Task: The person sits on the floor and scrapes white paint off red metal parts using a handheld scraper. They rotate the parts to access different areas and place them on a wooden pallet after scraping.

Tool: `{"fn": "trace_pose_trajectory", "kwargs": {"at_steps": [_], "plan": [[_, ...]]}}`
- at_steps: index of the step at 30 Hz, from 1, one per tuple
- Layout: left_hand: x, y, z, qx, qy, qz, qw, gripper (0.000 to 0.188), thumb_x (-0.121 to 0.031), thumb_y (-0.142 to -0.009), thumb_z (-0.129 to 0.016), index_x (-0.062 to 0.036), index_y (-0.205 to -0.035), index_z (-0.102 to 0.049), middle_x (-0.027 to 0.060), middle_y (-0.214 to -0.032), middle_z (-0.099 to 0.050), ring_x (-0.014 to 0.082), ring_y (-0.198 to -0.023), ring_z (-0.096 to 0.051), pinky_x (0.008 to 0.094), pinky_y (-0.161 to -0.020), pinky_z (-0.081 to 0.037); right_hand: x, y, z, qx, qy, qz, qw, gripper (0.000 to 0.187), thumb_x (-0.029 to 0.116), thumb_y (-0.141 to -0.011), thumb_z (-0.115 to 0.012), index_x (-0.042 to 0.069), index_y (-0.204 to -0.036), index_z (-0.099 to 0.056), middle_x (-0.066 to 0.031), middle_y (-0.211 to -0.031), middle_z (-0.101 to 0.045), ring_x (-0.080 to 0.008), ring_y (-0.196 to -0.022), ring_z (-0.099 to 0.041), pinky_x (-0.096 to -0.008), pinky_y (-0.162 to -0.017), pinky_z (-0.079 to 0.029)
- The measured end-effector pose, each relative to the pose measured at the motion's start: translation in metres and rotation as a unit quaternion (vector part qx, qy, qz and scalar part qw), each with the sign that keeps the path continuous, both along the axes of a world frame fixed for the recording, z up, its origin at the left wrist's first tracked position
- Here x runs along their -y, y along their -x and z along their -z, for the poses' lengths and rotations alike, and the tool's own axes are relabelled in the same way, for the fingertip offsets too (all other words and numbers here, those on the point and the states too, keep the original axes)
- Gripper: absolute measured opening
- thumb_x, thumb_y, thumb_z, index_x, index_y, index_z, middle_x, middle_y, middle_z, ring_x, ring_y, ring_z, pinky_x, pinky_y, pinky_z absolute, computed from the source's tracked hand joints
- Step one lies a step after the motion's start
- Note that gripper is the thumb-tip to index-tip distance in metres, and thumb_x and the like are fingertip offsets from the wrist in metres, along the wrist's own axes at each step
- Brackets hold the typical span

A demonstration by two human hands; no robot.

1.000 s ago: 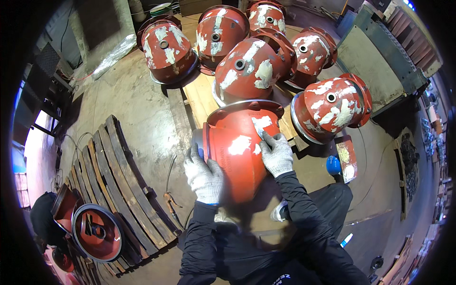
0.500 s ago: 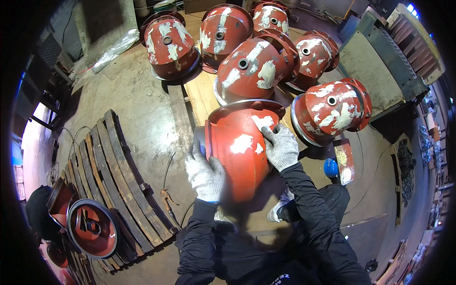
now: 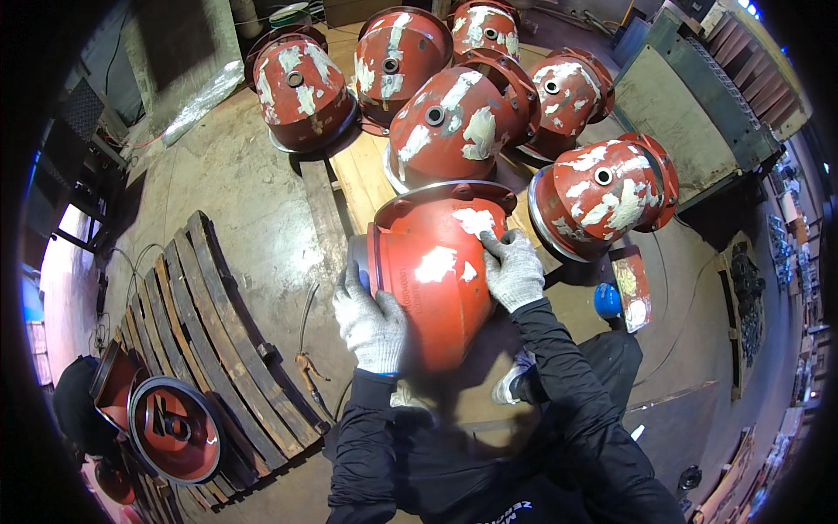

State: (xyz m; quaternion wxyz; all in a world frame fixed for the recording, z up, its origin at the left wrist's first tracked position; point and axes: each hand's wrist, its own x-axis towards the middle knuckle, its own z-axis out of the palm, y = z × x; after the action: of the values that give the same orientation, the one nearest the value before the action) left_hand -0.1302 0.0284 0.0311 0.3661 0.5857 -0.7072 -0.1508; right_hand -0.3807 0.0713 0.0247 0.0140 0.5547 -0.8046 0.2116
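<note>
A red cast-metal housing (image 3: 436, 301) with cream filler patches hangs before my body, its wide round flange at the far end. My gloved left hand (image 3: 372, 325) grips its left side, with fingertips beside the raised side rim. On the opposite side my gloved right hand (image 3: 513, 270) is closed against the housing, thumb and fingers near the upper filler patch. The undersides of the fingers are partly hidden. Just beyond stands a similar patched red housing (image 3: 454, 131), close to the held one's flange.
More patched housings, such as the right one (image 3: 602, 196), stand on a wooden base (image 3: 356, 179). At left lies a slatted pallet (image 3: 218, 349), with open red housings (image 3: 175, 430) beside it. A hose with an air gun (image 3: 305, 367) and a blue round object (image 3: 607, 301) are on the floor.
My view has shifted slightly, moving the far housings left in the picture. Both hands keep their hold on the red housing, which looks nearly unmoved.
</note>
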Motion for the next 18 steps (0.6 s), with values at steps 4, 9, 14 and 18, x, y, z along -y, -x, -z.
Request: {"fn": "trace_pose_trajectory", "kwargs": {"at_steps": [4, 9, 14, 18], "plan": [[-0.0008, 0.0004, -0.0005, -0.008, 0.002, 0.002, 1.000, 0.068, -0.009, -0.087, -0.062, 0.0055, -0.151, -0.045, 0.0320, -0.137, -0.053, 0.0511, -0.125, -0.053, 0.0558, -0.109, -0.043, -0.0029, 0.0012, -0.0005, 0.023, 0.006, 0.009, 1.000, 0.033, 0.021, -0.093, -0.073, 0.022, -0.125, -0.078, -0.0179, -0.108, -0.065, -0.0369, -0.100, -0.067, -0.0462, -0.087, -0.056], [0.0004, 0.0008, -0.0011, 0.003, 0.002, -0.001, 1.000, 0.068, -0.009, -0.087, -0.061, 0.0056, -0.151, -0.045, 0.0326, -0.136, -0.054, 0.0512, -0.125, -0.053, 0.0560, -0.108, -0.044, -0.0055, -0.0016, 0.0023, 0.053, -0.015, 0.006, 0.998, 0.034, 0.021, -0.093, -0.074, 0.021, -0.127, -0.077, -0.0185, -0.108, -0.065, -0.0371, -0.100, -0.068, -0.0455, -0.090, -0.056], [0.0001, -0.0004, -0.0002, -0.001, 0.007, 0.003, 1.000, 0.067, -0.010, -0.088, -0.061, 0.0057, -0.150, -0.045, 0.0326, -0.134, -0.054, 0.0517, -0.122, -0.054, 0.0565, -0.106, -0.045, -0.0031, -0.0022, 0.0030, 0.061, 0.020, -0.003, 0.998, 0.034, 0.020, -0.092, -0.073, 0.023, -0.125, -0.078, -0.0179, -0.107, -0.066, -0.0372, -0.099, -0.068, -0.0466, -0.088, -0.056], [0.0003, 0.0002, -0.0009, -0.012, 0.004, 0.001, 1.000, 0.065, -0.010, -0.087, -0.061, 0.0054, -0.148, -0.047, 0.0320, -0.130, -0.055, 0.0516, -0.120, -0.055, 0.0570, -0.104, -0.046, 0.0018, -0.0065, -0.0004, 0.045, 0.005, -0.061, 0.997, 0.032, 0.021, -0.094, -0.073, 0.024, -0.126, -0.078, -0.0167, -0.105, -0.068, -0.0367, -0.095, -0.069, -0.0462, -0.085, -0.057]]}}
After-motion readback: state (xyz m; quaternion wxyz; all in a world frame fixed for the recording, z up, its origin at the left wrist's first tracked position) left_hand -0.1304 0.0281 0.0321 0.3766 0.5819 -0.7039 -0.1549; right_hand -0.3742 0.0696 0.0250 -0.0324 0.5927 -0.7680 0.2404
